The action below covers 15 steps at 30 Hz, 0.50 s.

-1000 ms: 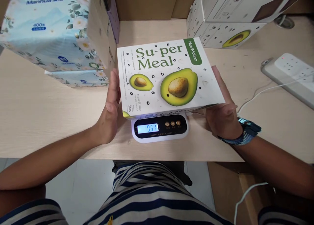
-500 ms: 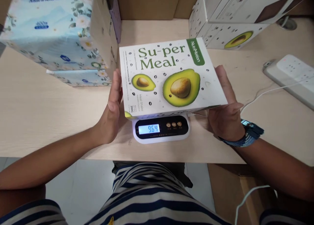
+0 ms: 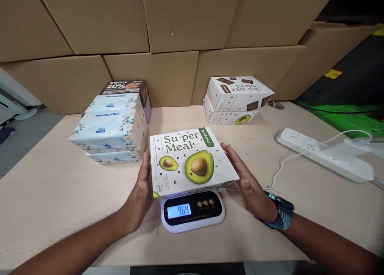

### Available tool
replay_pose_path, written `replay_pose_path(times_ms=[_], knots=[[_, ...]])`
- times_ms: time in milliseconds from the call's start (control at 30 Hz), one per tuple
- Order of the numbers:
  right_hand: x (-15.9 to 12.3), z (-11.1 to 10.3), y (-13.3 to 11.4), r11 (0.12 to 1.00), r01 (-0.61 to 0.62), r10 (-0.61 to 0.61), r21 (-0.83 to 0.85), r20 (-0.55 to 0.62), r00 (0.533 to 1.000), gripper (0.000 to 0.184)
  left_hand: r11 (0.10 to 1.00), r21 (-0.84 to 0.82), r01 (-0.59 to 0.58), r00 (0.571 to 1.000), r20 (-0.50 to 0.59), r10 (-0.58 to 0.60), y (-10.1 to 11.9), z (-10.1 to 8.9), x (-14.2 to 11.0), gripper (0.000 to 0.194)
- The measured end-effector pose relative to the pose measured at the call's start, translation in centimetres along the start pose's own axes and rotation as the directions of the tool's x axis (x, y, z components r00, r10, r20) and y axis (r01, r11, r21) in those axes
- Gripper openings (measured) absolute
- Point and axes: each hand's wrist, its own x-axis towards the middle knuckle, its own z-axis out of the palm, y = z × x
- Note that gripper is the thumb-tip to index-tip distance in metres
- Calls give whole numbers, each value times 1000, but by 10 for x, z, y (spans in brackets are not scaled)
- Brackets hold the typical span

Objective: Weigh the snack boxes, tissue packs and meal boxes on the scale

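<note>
A white meal-shake box (image 3: 195,159) printed with avocados lies flat on a white kitchen scale (image 3: 193,211), covering its platform. The scale's lit display shows 9.64. My left hand (image 3: 141,193) stands upright along the box's left side, fingers straight and close to the edge. Along the right side is my right hand (image 3: 247,183), fingers stretched out beside the box and a patterned band on the wrist. Neither hand wraps around the box. Whether the palms press on its sides I cannot tell.
Tissue packs (image 3: 109,127) are stacked at the left, in front of a dark box (image 3: 126,87). Two more meal boxes (image 3: 237,97) stand stacked at the back right. A power strip (image 3: 324,155) with a white cable lies at the right. Cardboard boxes (image 3: 168,79) wall the back.
My view has tilted up, bringing the cardboard wall and more of the table into sight. Both hands stay beside the box, and the display still reads 9.64.
</note>
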Motion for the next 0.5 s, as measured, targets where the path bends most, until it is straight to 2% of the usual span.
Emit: replay_pose_path(times_ms=[67,133,300,500], knots=[[0,1,3,1000,-12,12,4,-23,1000,78,1000,29,8,997,-77,-6,0,0,0,87],[0,2,4,1000,-26,27,15,-56,998,76,999,29,15,995,-97,-12,-2,-1,0,88],[1,5,7,998,-36,42,59,-105,994,71,1000,15,-7,997,-83,8,-9,-4,0,85],[2,8,5,993,-75,85,94,-109,990,85,996,87,-18,995,-96,26,-13,-9,0,85]])
